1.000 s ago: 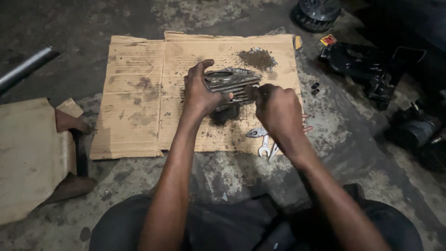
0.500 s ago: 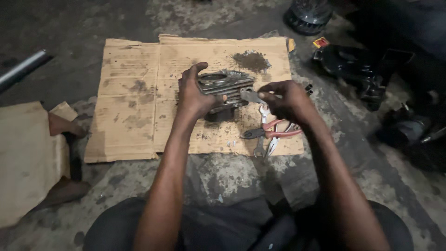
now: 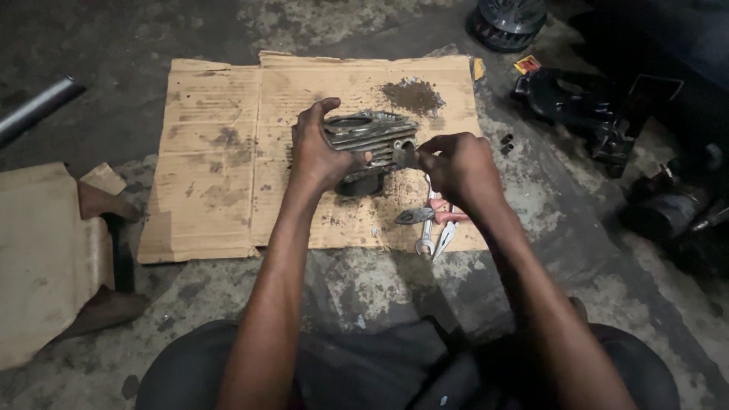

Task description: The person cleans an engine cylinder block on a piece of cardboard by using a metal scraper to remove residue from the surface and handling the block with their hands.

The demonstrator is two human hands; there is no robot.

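A grey finned engine cylinder (image 3: pixel 372 137) stands on a flattened cardboard sheet (image 3: pixel 220 175) on the concrete floor. My left hand (image 3: pixel 319 152) grips its left side, thumb across the fins. My right hand (image 3: pixel 459 163) is at the cylinder's right edge, its fingertips pinched on a small dark piece (image 3: pixel 406 156) against the fins; what that piece is I cannot tell. Pliers with pink handles (image 3: pixel 429 215) and two spanners (image 3: pixel 434 241) lie on the cardboard just below my right hand.
A pile of dark grit (image 3: pixel 414 96) sits on the cardboard's far right. Black engine parts (image 3: pixel 585 106) and a round finned part (image 3: pixel 505 19) lie at the right and top. A metal pipe (image 3: pixel 38 106) and more cardboard (image 3: pixel 45 258) are at the left.
My right hand has shifted along the cylinder's right edge, uncovering the pliers and spanners beneath it. My left hand keeps its grip on the cylinder.
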